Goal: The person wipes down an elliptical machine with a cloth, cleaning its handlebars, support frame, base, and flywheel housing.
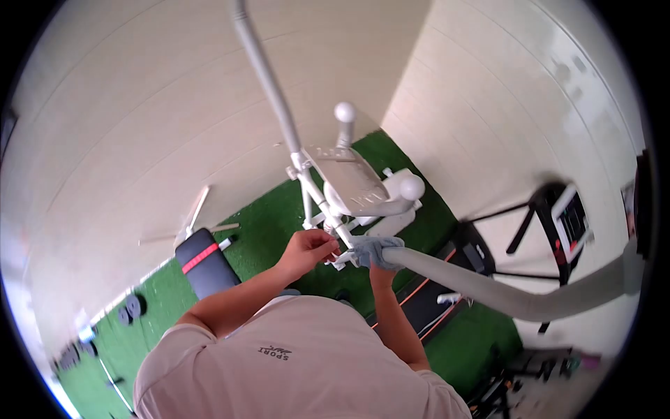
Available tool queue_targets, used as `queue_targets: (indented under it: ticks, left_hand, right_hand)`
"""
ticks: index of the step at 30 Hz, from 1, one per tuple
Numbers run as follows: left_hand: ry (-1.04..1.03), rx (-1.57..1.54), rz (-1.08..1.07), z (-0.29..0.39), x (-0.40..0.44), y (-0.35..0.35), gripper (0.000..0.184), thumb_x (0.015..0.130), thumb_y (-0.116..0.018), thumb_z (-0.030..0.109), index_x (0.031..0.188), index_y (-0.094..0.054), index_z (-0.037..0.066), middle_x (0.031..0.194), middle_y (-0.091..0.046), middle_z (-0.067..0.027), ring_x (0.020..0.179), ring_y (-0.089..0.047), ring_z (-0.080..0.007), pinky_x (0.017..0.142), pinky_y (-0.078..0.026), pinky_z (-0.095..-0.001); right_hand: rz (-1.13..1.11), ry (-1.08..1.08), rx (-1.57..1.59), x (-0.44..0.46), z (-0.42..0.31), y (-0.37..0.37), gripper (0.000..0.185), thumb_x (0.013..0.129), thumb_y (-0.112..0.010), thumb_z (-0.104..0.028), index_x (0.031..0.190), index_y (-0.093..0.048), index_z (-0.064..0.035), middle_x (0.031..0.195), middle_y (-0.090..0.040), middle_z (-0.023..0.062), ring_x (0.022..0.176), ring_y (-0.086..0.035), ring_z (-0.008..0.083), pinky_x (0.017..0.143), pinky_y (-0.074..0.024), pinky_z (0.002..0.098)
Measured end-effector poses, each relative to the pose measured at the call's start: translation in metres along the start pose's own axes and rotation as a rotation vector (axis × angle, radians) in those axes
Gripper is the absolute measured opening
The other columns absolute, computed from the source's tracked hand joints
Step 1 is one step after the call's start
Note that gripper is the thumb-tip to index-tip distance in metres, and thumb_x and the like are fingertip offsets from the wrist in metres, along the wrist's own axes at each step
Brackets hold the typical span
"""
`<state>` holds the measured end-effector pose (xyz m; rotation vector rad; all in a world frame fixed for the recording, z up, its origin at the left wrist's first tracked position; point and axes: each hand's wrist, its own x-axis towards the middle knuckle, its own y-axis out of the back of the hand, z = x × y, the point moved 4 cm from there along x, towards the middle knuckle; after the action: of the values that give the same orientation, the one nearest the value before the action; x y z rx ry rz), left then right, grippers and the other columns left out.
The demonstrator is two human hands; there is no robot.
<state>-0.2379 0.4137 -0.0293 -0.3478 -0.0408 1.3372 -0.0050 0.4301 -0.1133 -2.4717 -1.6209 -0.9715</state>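
Observation:
A white exercise machine (349,183) with long handlebars stands before me. My right hand (377,253) is wrapped around a grey-blue cloth (367,250) against the lower end of the thick right handlebar (474,281). Beside the machine's white frame, my left hand (309,250) is closed, with thumb and fingers together; whatever it holds, if anything, is too small to make out. The left handlebar (269,80) rises toward the top of the view.
A black bench (208,265) with a red band lies to the left on the green floor (265,241). Weight plates (132,307) rest farther left. On the right is a treadmill (558,230); more equipment (502,391) sits at the lower right.

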Motion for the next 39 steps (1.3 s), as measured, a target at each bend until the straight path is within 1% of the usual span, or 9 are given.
queue_targets:
  ticks: [5, 7, 9, 13, 15, 19, 21, 26, 39]
  left_hand:
    - [0.075, 0.067, -0.166, 0.004, 0.015, 0.002, 0.016, 0.096, -0.064, 0.01, 0.099, -0.067, -0.005, 0.089, -0.071, -0.0093, 0.08, -0.069, -0.0154, 0.073, -0.058, -0.0282]
    - [0.079, 0.084, -0.275, 0.01, 0.012, -0.013, 0.014, 0.095, -0.064, 0.008, 0.099, -0.067, -0.005, 0.089, -0.071, -0.0097, 0.08, -0.069, -0.0151, 0.074, -0.058, -0.0284]
    - [0.016, 0.129, -0.296, 0.016, 0.016, -0.027, 0.013, 0.095, -0.064, 0.007, 0.099, -0.066, -0.005, 0.091, -0.072, -0.01, 0.08, -0.069, -0.0147, 0.075, -0.058, -0.0288]
    - [-0.081, 0.073, -0.396, 0.027, 0.022, -0.058, 0.011, 0.095, -0.064, 0.006, 0.099, -0.067, -0.004, 0.09, -0.072, -0.011, 0.08, -0.069, -0.0161, 0.073, -0.057, -0.0292]
    - [-0.07, 0.097, -0.419, 0.037, 0.02, -0.072, 0.011, 0.095, -0.064, 0.009, 0.097, -0.067, -0.002, 0.088, -0.073, -0.0092, 0.077, -0.069, -0.0144, 0.07, -0.056, -0.028]
    - [-0.077, 0.146, -0.52, 0.042, 0.022, -0.09, 0.013, 0.097, -0.064, 0.009, 0.099, -0.067, -0.003, 0.09, -0.072, -0.0078, 0.078, -0.067, -0.0115, 0.073, -0.056, -0.0256]
    - [-0.089, 0.098, -0.539, 0.041, 0.025, -0.091, 0.012, 0.096, -0.064, 0.009, 0.099, -0.067, -0.002, 0.089, -0.072, -0.0078, 0.077, -0.066, -0.0114, 0.073, -0.055, -0.0252]
    - [-0.09, 0.077, -0.563, 0.04, 0.024, -0.091, 0.012, 0.096, -0.064, 0.009, 0.099, -0.068, -0.002, 0.089, -0.072, -0.0074, 0.078, -0.067, -0.0118, 0.073, -0.055, -0.025]
    - [-0.029, 0.037, -0.445, 0.025, 0.014, -0.068, 0.013, 0.096, -0.065, 0.009, 0.101, -0.067, -0.003, 0.089, -0.071, -0.0081, 0.077, -0.068, -0.013, 0.071, -0.056, -0.0262]
  right_hand:
    - [0.205, 0.039, -0.083, 0.031, -0.077, 0.034, 0.026, 0.072, -0.081, -0.007, 0.09, -0.062, -0.0085, 0.098, -0.058, 0.0079, 0.092, -0.058, 0.0282, 0.086, -0.0473, 0.0387]
    - [0.179, 0.353, -0.904, 0.022, -0.094, 0.047, 0.023, 0.071, -0.078, -0.004, 0.087, -0.062, -0.0094, 0.099, -0.059, 0.007, 0.092, -0.057, 0.0278, 0.084, -0.0466, 0.0372]
    - [0.282, 0.279, -0.9, 0.047, -0.13, 0.073, 0.026, 0.07, -0.078, -0.004, 0.09, -0.062, -0.0082, 0.096, -0.06, 0.0061, 0.09, -0.059, 0.0258, 0.083, -0.0471, 0.0362]
    - [0.483, 0.296, -0.599, 0.074, -0.176, 0.136, 0.035, 0.066, -0.079, -0.005, 0.096, -0.061, -0.0059, 0.091, -0.062, 0.0048, 0.085, -0.063, 0.0227, 0.081, -0.0489, 0.034]
    - [0.647, -0.078, 0.589, 0.084, -0.179, 0.163, 0.037, 0.065, -0.079, -0.005, 0.098, -0.061, -0.0047, 0.092, -0.064, 0.0048, 0.088, -0.063, 0.0211, 0.082, -0.05, 0.0332]
    - [0.538, 0.353, -0.3, 0.098, -0.22, 0.211, 0.05, 0.072, -0.072, 0.011, 0.117, -0.057, -0.0046, 0.103, -0.066, 0.0095, 0.092, -0.067, 0.0231, 0.076, -0.057, 0.0374]
    - [0.497, 0.11, 0.562, 0.114, -0.237, 0.224, 0.048, 0.071, -0.074, 0.008, 0.115, -0.057, -0.002, 0.101, -0.065, 0.0091, 0.09, -0.067, 0.0229, 0.077, -0.0564, 0.0374]
    - [0.228, 0.082, 0.1, 0.152, -0.326, 0.257, 0.037, 0.065, -0.084, 0.0, 0.095, -0.062, -0.0013, 0.09, -0.065, 0.0045, 0.081, -0.059, 0.0126, 0.074, -0.0504, 0.0281]
    - [0.022, 0.156, 0.62, 0.211, -0.345, 0.29, 0.052, 0.072, -0.079, 0.0, 0.12, -0.059, 0.0028, 0.107, -0.068, 0.0162, 0.094, -0.069, 0.0243, 0.081, -0.059, 0.0365]
